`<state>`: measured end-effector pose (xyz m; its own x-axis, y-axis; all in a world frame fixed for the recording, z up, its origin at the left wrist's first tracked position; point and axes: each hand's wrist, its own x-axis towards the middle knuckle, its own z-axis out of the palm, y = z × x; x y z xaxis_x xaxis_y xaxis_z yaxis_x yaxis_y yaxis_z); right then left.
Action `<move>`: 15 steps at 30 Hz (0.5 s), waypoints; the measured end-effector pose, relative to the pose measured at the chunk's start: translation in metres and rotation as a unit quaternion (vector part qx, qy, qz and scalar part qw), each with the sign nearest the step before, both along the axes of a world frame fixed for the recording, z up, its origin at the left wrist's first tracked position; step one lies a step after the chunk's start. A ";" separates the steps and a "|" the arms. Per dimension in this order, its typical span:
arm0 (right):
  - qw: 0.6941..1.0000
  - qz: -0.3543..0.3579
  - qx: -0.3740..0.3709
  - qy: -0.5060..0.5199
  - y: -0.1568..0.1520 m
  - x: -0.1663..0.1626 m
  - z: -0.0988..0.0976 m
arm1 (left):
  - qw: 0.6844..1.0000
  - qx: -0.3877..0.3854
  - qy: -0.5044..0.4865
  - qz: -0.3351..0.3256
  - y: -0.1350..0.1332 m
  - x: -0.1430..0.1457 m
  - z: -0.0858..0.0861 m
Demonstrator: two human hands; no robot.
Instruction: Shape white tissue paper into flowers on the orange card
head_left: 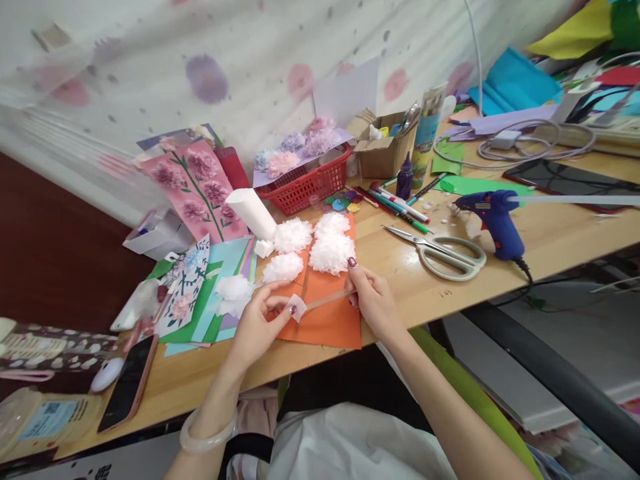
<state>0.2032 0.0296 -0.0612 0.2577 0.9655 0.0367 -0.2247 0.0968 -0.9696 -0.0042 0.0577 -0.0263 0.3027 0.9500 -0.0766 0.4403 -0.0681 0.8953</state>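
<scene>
My left hand (260, 323) pinches one end of a thin pale strip of tape (325, 300), at a small white square piece by my thumb. My right hand (373, 300) pinches the other end, so the strip is stretched between both hands. Both hands hover over an orange paper sheet (333, 320) on the wooden table (550, 233). Several white tissue pom-pom flowers (330, 252) lie on and beside the orange sheet, just beyond my fingers.
Scissors (445, 252) and a blue glue gun (497, 220) lie to the right. A red basket (310, 183) with paper flowers, a cardboard box (383, 150), pens (400, 203), a white roll (253, 213), coloured cards (200, 187) and a phone (127, 383) surround the work area.
</scene>
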 end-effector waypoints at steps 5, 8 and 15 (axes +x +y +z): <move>1.000 0.009 -0.002 0.006 0.000 0.000 0.001 | 1.000 -0.008 0.014 -0.026 -0.003 0.004 0.000; 1.000 0.011 0.003 0.005 0.000 -0.001 0.002 | 0.999 -0.020 0.011 -0.032 -0.005 0.005 0.004; 1.000 0.004 0.003 0.013 -0.001 -0.001 0.001 | 0.999 -0.041 -0.023 -0.015 -0.010 0.000 0.007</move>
